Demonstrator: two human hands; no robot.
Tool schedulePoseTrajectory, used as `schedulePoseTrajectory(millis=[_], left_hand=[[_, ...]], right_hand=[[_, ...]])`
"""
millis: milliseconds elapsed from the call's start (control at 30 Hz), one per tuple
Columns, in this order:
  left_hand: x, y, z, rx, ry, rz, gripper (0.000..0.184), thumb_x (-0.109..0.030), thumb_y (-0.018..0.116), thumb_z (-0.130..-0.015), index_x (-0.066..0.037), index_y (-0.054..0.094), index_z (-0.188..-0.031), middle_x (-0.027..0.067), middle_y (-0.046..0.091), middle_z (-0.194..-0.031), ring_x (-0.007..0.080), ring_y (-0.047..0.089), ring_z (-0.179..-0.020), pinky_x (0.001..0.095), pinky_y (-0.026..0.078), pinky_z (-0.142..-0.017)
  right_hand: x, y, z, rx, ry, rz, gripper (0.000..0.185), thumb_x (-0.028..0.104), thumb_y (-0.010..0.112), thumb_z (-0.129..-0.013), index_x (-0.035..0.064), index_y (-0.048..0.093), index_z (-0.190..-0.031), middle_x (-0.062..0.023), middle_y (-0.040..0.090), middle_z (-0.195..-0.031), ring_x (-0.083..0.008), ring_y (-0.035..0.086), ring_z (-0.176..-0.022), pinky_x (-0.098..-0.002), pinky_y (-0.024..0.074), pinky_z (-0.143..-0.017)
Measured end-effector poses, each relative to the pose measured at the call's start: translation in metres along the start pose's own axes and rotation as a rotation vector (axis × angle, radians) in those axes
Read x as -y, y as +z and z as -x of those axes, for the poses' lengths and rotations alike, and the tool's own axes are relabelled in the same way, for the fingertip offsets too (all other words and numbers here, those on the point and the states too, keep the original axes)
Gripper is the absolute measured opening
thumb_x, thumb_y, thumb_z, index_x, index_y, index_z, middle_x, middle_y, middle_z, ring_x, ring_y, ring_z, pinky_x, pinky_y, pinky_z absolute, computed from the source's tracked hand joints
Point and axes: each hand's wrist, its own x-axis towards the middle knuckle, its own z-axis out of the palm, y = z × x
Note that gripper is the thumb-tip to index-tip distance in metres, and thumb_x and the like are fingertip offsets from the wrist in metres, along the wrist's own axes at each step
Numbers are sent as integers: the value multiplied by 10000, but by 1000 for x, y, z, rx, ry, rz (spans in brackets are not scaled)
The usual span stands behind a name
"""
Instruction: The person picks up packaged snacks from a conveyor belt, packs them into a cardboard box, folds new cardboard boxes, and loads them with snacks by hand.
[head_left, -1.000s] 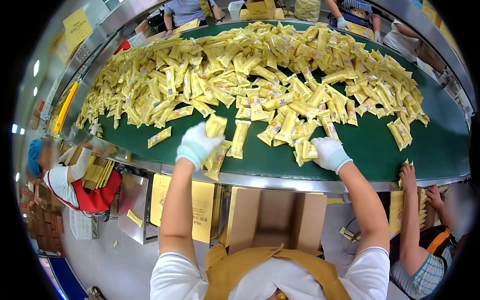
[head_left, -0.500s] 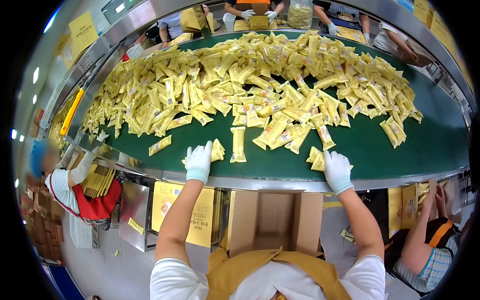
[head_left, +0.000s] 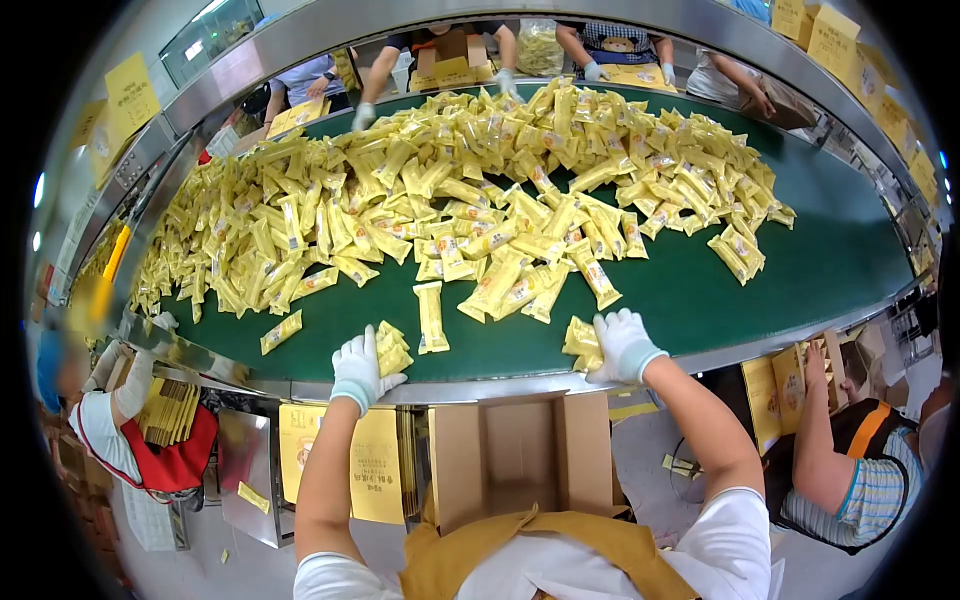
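My left hand [head_left: 362, 368], in a white glove, is at the near edge of the green conveyor belt [head_left: 700, 335]. Its fingers and thumb are curled around a few yellow wrapped snack packets [head_left: 394, 352]. Farther right, my gloved right hand [head_left: 626, 346] grips another small bunch of snack packets [head_left: 581, 340] from their right side. Between the hands, a single packet [head_left: 431, 318] lies nearly upright in view on the belt. Beyond them spreads a large heap of the same packets [head_left: 480, 220]. An open cardboard box [head_left: 590, 450] stands below the belt edge, in front of my body.
The belt's metal rim [head_left: 500, 388] runs between my hands and the box. Flattened yellow cartons [head_left: 375, 465] stand left of the box. Co-workers are at the far side, at left in a red apron [head_left: 180, 440], and at right in a striped sleeve [head_left: 880, 490].
Both hands have drawn slightly closer together with their packets, turning inward at the belt edge. The view has shifted. A co-worker across the belt now reaches both hands toward the heap.
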Motion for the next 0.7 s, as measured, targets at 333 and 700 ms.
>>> schedulePoseTrajectory(millis=[333, 700], left_hand=[[-3, 9, 18, -40, -38, 30, 1151, -632, 805, -684, 11, 321, -1507, 220, 425, -1447, 424, 334, -1409, 547, 240, -1171], [-25, -21, 19, 63, 40, 137, 1090, -599, 807, -696, -68, 338, -1524, 130, 532, -1356, 285, 524, -1243, 414, 402, -1042]], right_hand=[[6, -4, -21, -480, -12, -113, 730, 519, 802, -656, 26, 560, -1137, -191, 572, -1084, -362, 537, -1064, -472, 423, -937], [14, 27, -13, -443, -3, -22, 910, 572, 785, -723, 71, 449, -1405, -160, 541, -1322, -341, 567, -1106, -443, 416, -988]])
